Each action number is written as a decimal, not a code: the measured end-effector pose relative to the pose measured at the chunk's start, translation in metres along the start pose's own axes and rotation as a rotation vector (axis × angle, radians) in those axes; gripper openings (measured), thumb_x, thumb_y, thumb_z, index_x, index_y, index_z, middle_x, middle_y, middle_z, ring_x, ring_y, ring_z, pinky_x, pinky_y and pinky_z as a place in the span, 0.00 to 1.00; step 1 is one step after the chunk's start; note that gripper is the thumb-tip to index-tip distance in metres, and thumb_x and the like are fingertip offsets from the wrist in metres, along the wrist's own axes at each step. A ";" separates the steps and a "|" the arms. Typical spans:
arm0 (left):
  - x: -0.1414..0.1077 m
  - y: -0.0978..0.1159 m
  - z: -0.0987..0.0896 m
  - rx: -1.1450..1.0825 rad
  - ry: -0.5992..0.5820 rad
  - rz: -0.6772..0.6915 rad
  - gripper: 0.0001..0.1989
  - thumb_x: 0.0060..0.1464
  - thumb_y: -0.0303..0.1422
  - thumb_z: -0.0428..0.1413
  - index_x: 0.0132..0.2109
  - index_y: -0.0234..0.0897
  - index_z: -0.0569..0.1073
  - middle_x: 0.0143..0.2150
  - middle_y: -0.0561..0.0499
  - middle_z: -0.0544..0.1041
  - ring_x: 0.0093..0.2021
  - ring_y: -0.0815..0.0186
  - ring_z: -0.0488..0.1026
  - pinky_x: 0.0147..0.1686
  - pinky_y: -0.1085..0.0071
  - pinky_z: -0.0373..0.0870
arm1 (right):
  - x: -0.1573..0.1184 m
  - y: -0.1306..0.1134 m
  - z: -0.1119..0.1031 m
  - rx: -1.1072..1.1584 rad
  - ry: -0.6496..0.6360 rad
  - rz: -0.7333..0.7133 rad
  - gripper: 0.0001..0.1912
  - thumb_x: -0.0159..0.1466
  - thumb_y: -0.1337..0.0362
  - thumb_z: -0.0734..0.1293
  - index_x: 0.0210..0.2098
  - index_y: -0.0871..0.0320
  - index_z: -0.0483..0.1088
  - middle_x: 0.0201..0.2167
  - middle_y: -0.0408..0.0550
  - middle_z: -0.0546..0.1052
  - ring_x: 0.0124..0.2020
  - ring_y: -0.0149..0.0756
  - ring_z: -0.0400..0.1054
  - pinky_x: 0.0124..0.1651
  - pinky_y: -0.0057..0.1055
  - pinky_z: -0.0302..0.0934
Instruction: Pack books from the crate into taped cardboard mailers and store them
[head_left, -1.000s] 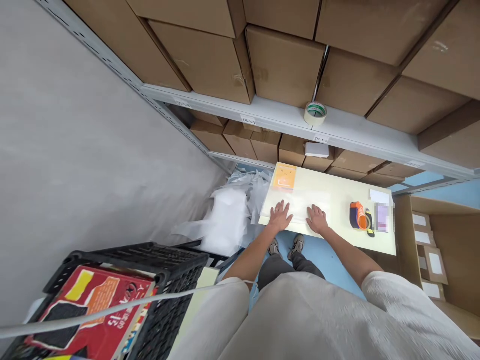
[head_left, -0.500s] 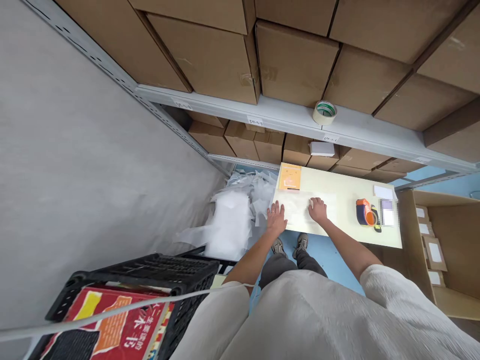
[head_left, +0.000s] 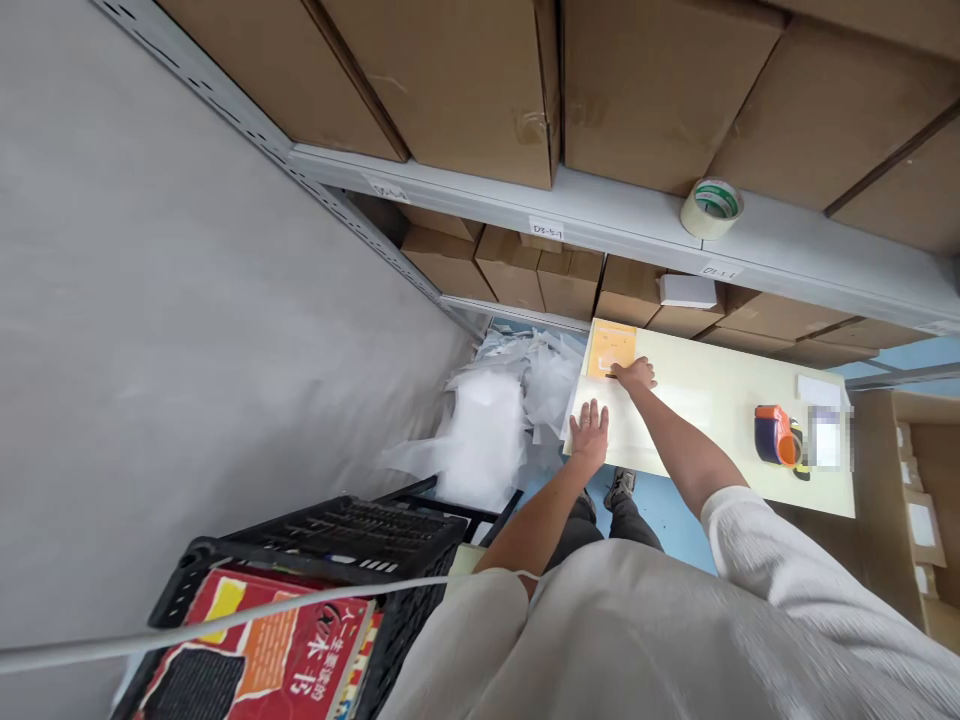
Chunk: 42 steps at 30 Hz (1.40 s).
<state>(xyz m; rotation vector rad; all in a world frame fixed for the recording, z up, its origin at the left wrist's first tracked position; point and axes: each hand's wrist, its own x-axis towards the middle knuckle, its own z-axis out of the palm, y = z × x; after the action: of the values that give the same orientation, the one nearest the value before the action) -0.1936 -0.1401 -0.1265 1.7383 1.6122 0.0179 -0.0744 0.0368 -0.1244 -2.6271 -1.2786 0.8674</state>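
Observation:
My left hand (head_left: 590, 436) lies flat with fingers spread on a thin whitish sheet (head_left: 624, 408) at the near left part of the pale table (head_left: 727, 400). An orange-yellow book (head_left: 611, 346) lies at the table's far left corner. At its lower right edge is my right hand (head_left: 636, 374), fingers bent together around a small dark thing too small to name. An orange and dark blue tape dispenser (head_left: 777, 436) stands toward the table's right end.
Cardboard boxes (head_left: 465, 80) fill the shelves beyond the table, with a tape roll (head_left: 712, 209) on the shelf edge. White wrapping sheets (head_left: 484, 430) are piled left of the table. A black crate (head_left: 330, 540) holds a red book (head_left: 277, 640). An open carton stands right.
My right hand has moved from the middle of the whitish sheet up and left to the orange-yellow book's edge. My left hand stays on the sheet. The view has shifted.

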 end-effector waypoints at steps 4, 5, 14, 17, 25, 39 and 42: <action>0.005 0.003 0.007 -0.078 0.001 -0.043 0.45 0.60 0.24 0.58 0.81 0.44 0.57 0.85 0.40 0.41 0.84 0.37 0.34 0.76 0.25 0.35 | -0.004 -0.015 0.004 -0.043 -0.005 0.050 0.37 0.59 0.53 0.79 0.63 0.58 0.66 0.64 0.75 0.70 0.67 0.66 0.64 0.65 0.61 0.55; 0.006 0.003 0.008 -0.091 -0.005 -0.056 0.45 0.60 0.24 0.57 0.81 0.43 0.57 0.85 0.41 0.40 0.83 0.36 0.33 0.75 0.24 0.36 | -0.004 -0.018 0.003 -0.063 -0.018 0.062 0.38 0.59 0.54 0.79 0.63 0.58 0.65 0.64 0.75 0.70 0.67 0.65 0.64 0.65 0.60 0.55; 0.012 0.001 0.017 0.036 -0.059 -0.090 0.46 0.62 0.28 0.56 0.82 0.50 0.50 0.85 0.51 0.41 0.84 0.42 0.31 0.74 0.23 0.44 | 0.002 -0.029 -0.009 -0.104 -0.075 0.153 0.33 0.52 0.57 0.83 0.52 0.54 0.69 0.57 0.66 0.74 0.63 0.62 0.66 0.62 0.54 0.57; 0.009 -0.004 0.017 0.085 -0.032 -0.048 0.48 0.61 0.27 0.56 0.83 0.48 0.48 0.85 0.49 0.39 0.84 0.42 0.30 0.77 0.26 0.36 | 0.003 -0.028 -0.011 -0.024 -0.080 0.055 0.26 0.57 0.63 0.77 0.51 0.53 0.65 0.51 0.60 0.77 0.60 0.58 0.67 0.62 0.53 0.54; 0.008 -0.016 0.004 0.252 -0.026 0.072 0.50 0.62 0.39 0.60 0.84 0.41 0.44 0.85 0.40 0.34 0.84 0.42 0.30 0.77 0.32 0.27 | -0.001 -0.007 -0.044 0.426 0.013 -0.310 0.15 0.65 0.57 0.65 0.49 0.49 0.58 0.43 0.43 0.77 0.46 0.44 0.72 0.60 0.49 0.60; 0.052 0.017 -0.014 0.299 -0.025 0.131 0.44 0.66 0.38 0.55 0.83 0.38 0.47 0.85 0.37 0.40 0.84 0.40 0.37 0.78 0.36 0.36 | -0.039 0.205 -0.073 0.495 -0.079 0.030 0.20 0.59 0.53 0.72 0.45 0.50 0.62 0.33 0.41 0.77 0.35 0.41 0.77 0.39 0.36 0.71; 0.042 0.033 -0.008 0.290 -0.030 0.236 0.38 0.69 0.34 0.50 0.82 0.38 0.51 0.83 0.37 0.51 0.80 0.44 0.52 0.76 0.46 0.52 | -0.035 0.208 -0.071 0.326 -0.068 0.018 0.16 0.61 0.58 0.68 0.47 0.51 0.64 0.35 0.44 0.78 0.38 0.42 0.76 0.43 0.36 0.70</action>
<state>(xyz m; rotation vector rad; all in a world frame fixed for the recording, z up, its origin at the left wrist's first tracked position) -0.1610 -0.0974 -0.1230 2.1333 1.4343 -0.1344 0.0904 -0.1124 -0.1154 -2.3746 -1.0265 1.0745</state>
